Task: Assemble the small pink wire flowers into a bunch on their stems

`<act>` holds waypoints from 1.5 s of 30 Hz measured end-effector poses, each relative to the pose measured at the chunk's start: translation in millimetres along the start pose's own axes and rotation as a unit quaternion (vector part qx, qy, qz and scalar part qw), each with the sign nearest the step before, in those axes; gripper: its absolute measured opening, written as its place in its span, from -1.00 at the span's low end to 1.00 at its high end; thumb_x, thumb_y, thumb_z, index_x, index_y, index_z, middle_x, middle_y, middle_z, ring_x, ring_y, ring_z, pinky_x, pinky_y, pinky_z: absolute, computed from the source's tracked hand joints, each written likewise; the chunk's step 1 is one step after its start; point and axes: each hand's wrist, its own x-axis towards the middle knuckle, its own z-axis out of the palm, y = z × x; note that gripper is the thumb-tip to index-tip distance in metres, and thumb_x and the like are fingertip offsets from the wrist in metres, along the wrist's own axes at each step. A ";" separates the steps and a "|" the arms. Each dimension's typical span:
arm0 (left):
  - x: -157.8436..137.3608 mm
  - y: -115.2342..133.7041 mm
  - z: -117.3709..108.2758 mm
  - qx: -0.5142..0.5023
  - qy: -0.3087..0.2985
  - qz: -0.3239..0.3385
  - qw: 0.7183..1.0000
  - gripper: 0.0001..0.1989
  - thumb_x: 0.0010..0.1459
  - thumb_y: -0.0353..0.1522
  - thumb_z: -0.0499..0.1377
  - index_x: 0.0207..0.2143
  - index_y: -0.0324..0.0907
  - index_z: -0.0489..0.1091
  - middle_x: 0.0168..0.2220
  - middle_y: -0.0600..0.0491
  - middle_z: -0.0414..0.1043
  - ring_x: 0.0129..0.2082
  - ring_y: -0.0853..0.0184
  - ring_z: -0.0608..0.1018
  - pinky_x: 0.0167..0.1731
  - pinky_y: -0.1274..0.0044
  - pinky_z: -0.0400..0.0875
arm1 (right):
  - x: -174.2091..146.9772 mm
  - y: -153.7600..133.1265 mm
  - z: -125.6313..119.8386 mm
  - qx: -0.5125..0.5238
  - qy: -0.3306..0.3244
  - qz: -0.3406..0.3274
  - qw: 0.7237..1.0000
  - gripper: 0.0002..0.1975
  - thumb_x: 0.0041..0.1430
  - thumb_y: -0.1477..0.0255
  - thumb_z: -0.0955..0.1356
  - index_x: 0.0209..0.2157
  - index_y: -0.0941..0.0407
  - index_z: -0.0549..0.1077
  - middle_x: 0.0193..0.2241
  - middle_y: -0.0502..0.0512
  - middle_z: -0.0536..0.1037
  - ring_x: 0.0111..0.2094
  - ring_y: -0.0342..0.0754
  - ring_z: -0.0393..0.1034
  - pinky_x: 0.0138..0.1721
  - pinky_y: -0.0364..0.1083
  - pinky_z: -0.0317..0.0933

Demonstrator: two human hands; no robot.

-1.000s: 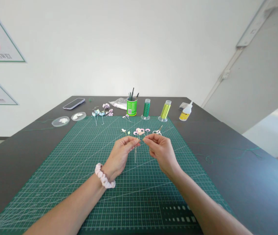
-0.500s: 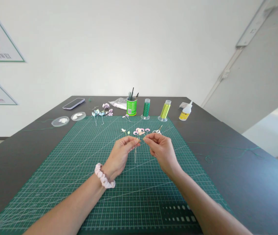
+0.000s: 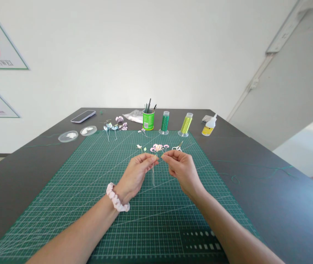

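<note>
My left hand (image 3: 139, 168), with a pale pink scrunchie (image 3: 117, 198) round its wrist, is closed in a pinch on the stem of a small peach flower (image 3: 159, 147). The bloom shows just above the fingertips, and the thin pale stem ends (image 3: 153, 176) hang down below them. Close by on the right, my right hand (image 3: 180, 165) pinches thumb against forefinger. Whatever it holds is too fine to make out. Pink-purple flowers (image 3: 166, 146) lie just beyond the hands, with a white bud (image 3: 139, 146) and a small green leaf (image 3: 145, 149) to their left.
White-handled scissors (image 3: 177, 148) lie past my right hand on the green cutting mat (image 3: 90, 205). Behind stand a green tin (image 3: 148, 121) of tools, a green thread spool (image 3: 165, 123), a yellow-green spool (image 3: 186, 124) and a glue bottle (image 3: 209, 126). Two shallow dishes (image 3: 68, 136) sit left.
The peach flower has turned a little between my fingers, and its hanging stem ends have swung slightly. Both hands stay almost in the same place.
</note>
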 end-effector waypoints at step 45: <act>-0.1 0.1 0.1 0.002 -0.016 -0.005 1.000 -0.83 -0.09 -0.30 0.38 -0.55 -0.19 0.49 -0.50 0.11 0.40 -0.38 0.38 0.42 -0.15 0.43 0.25 | -0.1 0.4 -2.2 -0.026 0.005 -0.024 0.999 -0.78 -0.08 0.28 0.43 -0.58 0.13 0.44 -0.72 -0.12 0.28 -0.73 -0.26 -0.03 -0.72 -0.18 -0.16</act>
